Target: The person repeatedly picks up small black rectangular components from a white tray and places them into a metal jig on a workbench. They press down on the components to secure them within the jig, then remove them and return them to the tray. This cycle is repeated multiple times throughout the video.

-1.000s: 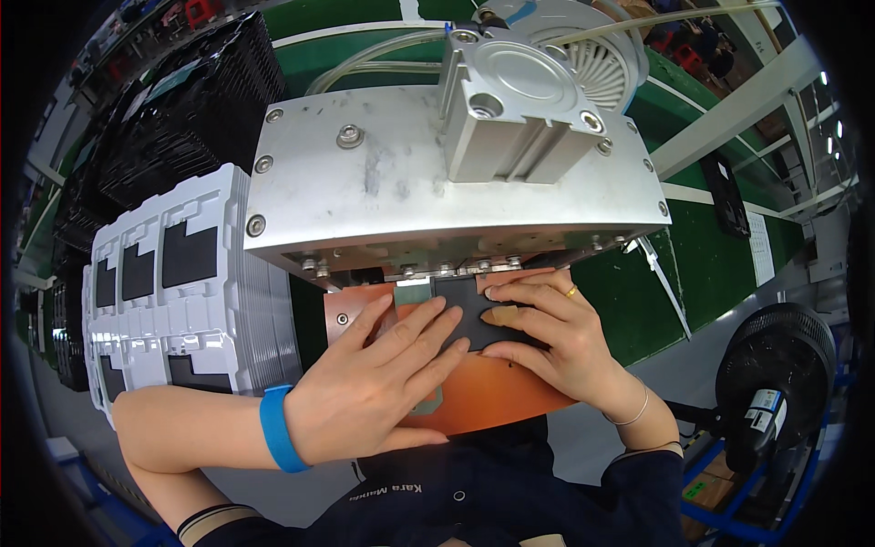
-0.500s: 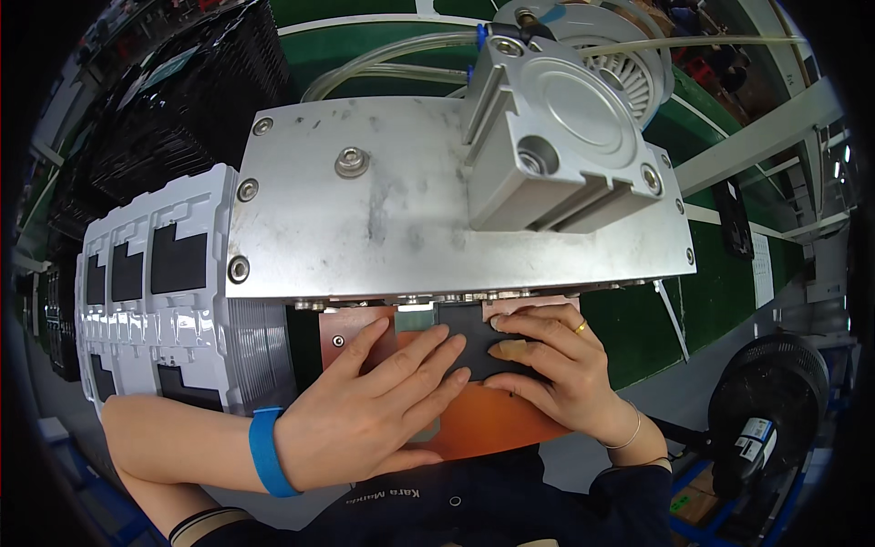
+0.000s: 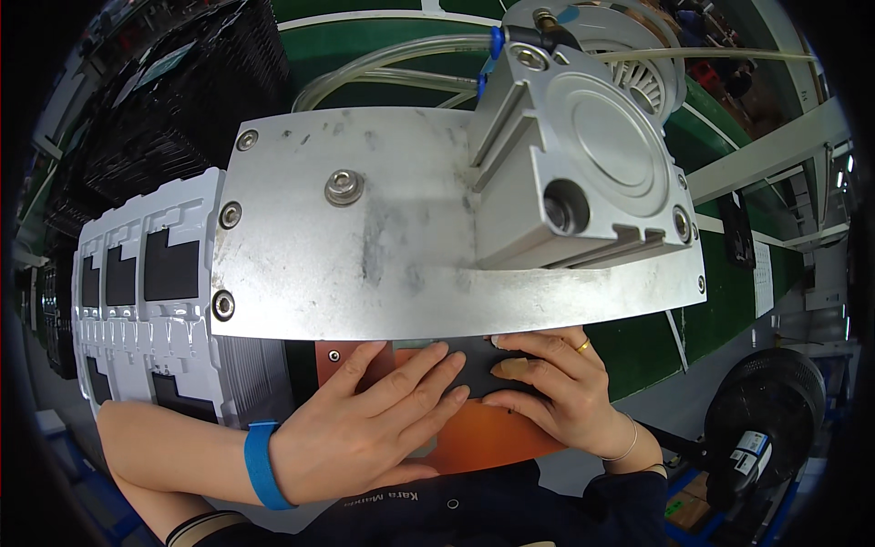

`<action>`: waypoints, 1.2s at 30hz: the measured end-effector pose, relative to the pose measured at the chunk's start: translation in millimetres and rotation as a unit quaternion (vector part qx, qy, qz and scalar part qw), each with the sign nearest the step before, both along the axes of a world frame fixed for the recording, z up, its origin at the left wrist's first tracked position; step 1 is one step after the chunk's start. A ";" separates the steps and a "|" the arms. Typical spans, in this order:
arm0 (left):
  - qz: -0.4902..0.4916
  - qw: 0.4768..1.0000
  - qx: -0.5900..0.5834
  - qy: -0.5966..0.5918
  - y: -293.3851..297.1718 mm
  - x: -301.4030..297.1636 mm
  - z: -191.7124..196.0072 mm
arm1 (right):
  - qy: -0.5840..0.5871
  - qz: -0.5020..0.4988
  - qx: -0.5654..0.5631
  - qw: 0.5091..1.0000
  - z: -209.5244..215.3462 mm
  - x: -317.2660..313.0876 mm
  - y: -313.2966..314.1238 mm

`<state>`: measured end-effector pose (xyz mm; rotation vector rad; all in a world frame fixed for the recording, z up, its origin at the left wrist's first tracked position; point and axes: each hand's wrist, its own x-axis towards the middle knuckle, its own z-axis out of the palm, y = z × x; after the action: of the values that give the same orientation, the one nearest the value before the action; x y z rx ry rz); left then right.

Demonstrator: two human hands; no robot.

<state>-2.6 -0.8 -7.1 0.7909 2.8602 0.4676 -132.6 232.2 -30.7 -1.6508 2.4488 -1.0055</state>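
My left hand lies with its fingers spread over an orange plate, fingertips by the left edge of a dark grey flat piece. My right hand has curled fingers and thumb gripping the right part of that grey piece. The far end of the piece is hidden under the front edge of a silver metal top plate. A reddish metal block with a screw shows left of my left fingertips. On the top plate stands a square pneumatic cylinder.
White trays holding black L-shaped pieces are stacked at the left. Behind them rise black trays. Clear air hoses run to the cylinder. A black fan stands at the right, beyond the green bench top.
The silver top plate and cylinder look larger, and the plate's front edge now covers more of the grey piece and the reddish block. Both hands keep nearly the same pose.
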 end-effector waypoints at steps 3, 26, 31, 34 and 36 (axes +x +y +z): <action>-0.001 1.000 0.000 0.000 0.1 0.1 -0.2 | -0.009 0.002 0.003 1.000 -0.4 -0.6 0.5; 0.233 0.841 0.462 -0.160 4.6 -1.1 4.4 | -0.529 -0.038 -0.074 0.844 27.6 14.5 7.1; 0.271 0.810 0.493 -0.167 -22.5 53.5 23.1 | -0.557 0.016 -0.155 0.816 41.5 56.7 -33.0; 0.410 0.769 0.483 -0.086 -74.0 103.1 47.4 | -0.510 0.082 -0.121 0.848 47.6 61.1 -58.0; 0.501 0.756 0.420 0.021 -120.0 141.3 51.5 | -0.414 0.124 -0.060 0.900 49.5 64.0 -77.5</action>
<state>138.8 -120.9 44.4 -0.8591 2.7506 1.9075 -68.7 154.7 18.8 -1.1451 1.6024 -1.4430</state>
